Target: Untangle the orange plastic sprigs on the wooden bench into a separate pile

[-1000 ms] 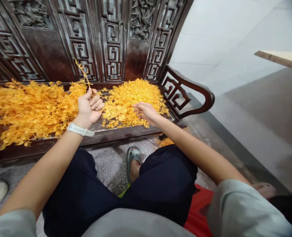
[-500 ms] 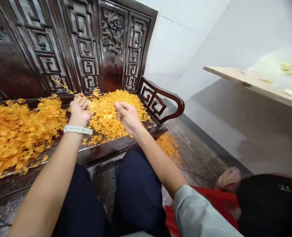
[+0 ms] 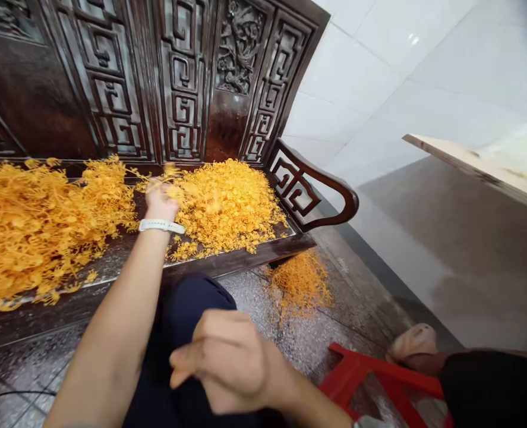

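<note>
My left hand (image 3: 161, 201), with a pale watch strap at the wrist, is closed around a thin orange plastic branching stem (image 3: 139, 174). It hovers at the left edge of a heap of small orange plastic pieces (image 3: 232, 202) on the bench seat; blur hides the stem's far end. Low in the view, above my knee, my right hand (image 3: 232, 359) is apart from the heap. Its fingers are curled and pressed together; whether anything is between them I cannot make out. A larger pile of orange branching stems (image 3: 53, 226) lies to the left on the same seat.
The dark carved wooden bench (image 3: 240, 257) has a curved armrest (image 3: 350, 205) at its right end. Orange stems (image 3: 301, 285) lie on the floor below. A red stool (image 3: 356, 368) and another person's foot (image 3: 417, 342) are at lower right. A wooden board (image 3: 468, 163) juts out at right.
My right hand has pulled back from the heap toward me and down over my lap. My left hand still holds a stem by the heap. The view has shifted slightly.
</note>
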`<state>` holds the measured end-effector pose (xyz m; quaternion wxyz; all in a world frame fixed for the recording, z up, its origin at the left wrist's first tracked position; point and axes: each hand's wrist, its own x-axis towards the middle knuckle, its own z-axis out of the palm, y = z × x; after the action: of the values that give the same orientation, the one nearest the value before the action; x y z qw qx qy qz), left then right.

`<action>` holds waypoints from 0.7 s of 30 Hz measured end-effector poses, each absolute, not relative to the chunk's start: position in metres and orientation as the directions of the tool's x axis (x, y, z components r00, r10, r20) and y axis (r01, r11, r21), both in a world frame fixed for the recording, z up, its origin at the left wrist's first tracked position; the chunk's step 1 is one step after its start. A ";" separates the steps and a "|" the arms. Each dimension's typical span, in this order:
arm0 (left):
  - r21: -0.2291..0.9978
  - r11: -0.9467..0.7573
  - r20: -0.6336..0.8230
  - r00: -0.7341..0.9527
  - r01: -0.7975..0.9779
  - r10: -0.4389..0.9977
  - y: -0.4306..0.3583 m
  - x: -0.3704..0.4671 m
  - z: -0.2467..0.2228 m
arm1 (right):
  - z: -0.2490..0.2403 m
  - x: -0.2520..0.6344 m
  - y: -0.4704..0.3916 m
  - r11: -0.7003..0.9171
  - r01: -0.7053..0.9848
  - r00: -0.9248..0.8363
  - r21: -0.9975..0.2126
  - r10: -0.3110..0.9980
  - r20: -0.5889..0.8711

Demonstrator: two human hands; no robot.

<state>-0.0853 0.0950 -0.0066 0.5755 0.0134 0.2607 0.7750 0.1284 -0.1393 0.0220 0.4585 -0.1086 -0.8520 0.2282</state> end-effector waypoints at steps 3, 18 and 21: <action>0.439 -0.337 -0.240 -0.470 -0.833 0.850 0.092 -0.102 -0.001 | 0.034 0.136 -0.107 0.789 -0.057 -0.564 -0.612 0.480 0.672; 0.604 -0.177 -0.252 -0.397 -0.777 0.883 0.065 -0.028 0.004 | -0.034 0.108 0.037 0.412 0.233 -0.375 -0.881 0.874 0.309; 0.608 -0.180 -0.196 -0.366 -0.773 0.910 0.059 -0.022 0.005 | -0.051 0.097 0.037 0.326 0.094 -0.261 -0.941 0.920 0.293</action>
<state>-0.0216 0.0586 0.0055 0.5531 0.1060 0.3228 0.7607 0.0965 0.0370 -0.0513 0.4726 -0.3823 -0.6632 0.4367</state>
